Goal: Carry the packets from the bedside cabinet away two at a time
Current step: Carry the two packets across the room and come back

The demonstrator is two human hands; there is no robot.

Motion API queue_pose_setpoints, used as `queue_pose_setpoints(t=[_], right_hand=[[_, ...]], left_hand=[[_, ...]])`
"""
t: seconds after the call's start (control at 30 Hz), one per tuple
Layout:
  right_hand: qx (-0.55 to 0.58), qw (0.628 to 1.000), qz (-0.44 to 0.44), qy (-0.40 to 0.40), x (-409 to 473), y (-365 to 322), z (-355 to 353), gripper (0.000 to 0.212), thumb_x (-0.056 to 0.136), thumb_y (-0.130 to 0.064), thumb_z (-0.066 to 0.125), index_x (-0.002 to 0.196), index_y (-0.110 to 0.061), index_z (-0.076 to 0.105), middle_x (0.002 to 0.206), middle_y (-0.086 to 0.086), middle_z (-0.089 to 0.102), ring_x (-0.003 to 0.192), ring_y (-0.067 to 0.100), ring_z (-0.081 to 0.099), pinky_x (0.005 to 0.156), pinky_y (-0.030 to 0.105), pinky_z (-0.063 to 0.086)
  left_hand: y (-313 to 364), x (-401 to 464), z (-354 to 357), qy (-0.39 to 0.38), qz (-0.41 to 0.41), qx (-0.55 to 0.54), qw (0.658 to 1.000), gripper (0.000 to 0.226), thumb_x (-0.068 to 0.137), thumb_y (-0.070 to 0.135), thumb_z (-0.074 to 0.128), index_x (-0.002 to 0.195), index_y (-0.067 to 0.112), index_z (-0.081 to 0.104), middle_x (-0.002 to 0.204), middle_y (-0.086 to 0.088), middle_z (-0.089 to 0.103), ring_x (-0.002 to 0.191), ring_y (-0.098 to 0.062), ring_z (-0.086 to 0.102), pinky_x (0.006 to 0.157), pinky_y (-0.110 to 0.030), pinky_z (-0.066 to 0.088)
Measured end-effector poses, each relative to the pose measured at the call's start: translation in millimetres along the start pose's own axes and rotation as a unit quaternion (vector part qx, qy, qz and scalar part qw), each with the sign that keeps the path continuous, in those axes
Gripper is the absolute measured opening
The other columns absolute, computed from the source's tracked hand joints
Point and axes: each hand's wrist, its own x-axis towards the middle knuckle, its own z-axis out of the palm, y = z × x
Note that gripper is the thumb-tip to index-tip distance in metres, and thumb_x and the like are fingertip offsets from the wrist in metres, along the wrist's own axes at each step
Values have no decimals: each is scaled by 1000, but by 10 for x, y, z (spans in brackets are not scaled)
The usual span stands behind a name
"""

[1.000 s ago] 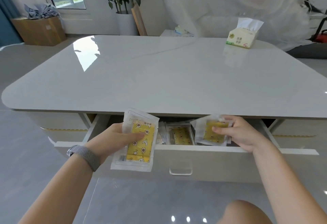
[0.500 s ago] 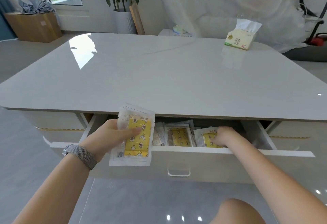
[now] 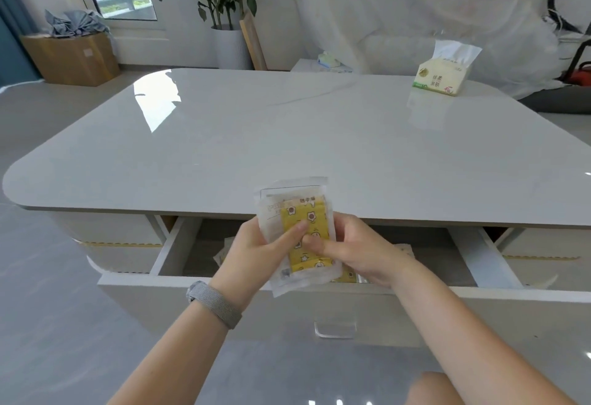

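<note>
At the far left, on the floor, a brown cardboard box (image 3: 72,57) holds crumpled grey cloth, and a leafy plant in a ribbed white pot (image 3: 228,48) stands behind the cabinet. The bedside cabinet (image 3: 287,136) has a broad, glossy, pale top with rounded corners that mirrors the window light; its drawer (image 3: 179,244) is pulled open toward the person, with a clear handle on its white front.

Above the drawer, the left hand (image 3: 256,251), with a grey woven band at the wrist, holds the packets (image 3: 299,232) from the left side, thumb laid across the front and fingers behind. The packets are flat, translucent white pouches with yellow printed inserts, stacked one over the other and standing roughly upright over the drawer's front edge. The right hand (image 3: 355,251) grips the same stack from the right, its thumb pressing the yellow face just beside the left thumb.

The pouches look very light, thin and limp, and their film is probably slick, so one could slide off the other. A firm pinch across the middle of the stack, thumb in front and fingers behind, should keep both together; holding only a sealed edge would likely let them droop or fan apart.

More packets (image 3: 404,249) lie in the drawer, partly hidden by the hands. At the far right of the top sits a soft tissue pack (image 3: 439,80).
</note>
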Motion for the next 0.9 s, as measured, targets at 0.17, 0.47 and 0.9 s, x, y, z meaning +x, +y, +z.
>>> queue_pose_setpoints(t=[0.17, 0.47, 0.9], right_hand=[[-96, 994, -9, 51, -3, 93, -267, 14, 89, -15, 68, 101, -22, 66, 100, -8, 75, 94, 9, 71, 85, 24, 55], [-210, 948, 234, -39, -181, 561, -1025, 17, 95, -10, 61, 110, -18, 62, 106, -4, 73, 100, 11, 69, 82, 21, 54], [-537, 755, 355, 120, -53, 750, -1041, 53, 96, -52, 43, 127, -11, 56, 115, 5, 62, 104, 23, 60, 84, 30, 51]], left_hand=[[-184, 104, -105, 4, 71, 338, 939, 31, 91, 51, 51, 95, 22, 63, 91, 5, 69, 80, -14, 64, 77, -37, 54], [-369, 84, -326, -162, 6, 577, 800, 52, 83, 74, 45, 91, 27, 67, 85, 10, 67, 80, -7, 61, 77, -33, 52], [-372, 93, -350, -183, 12, 565, 804, 47, 82, 71, 49, 95, 29, 67, 88, 9, 67, 81, -7, 61, 75, -28, 52]])
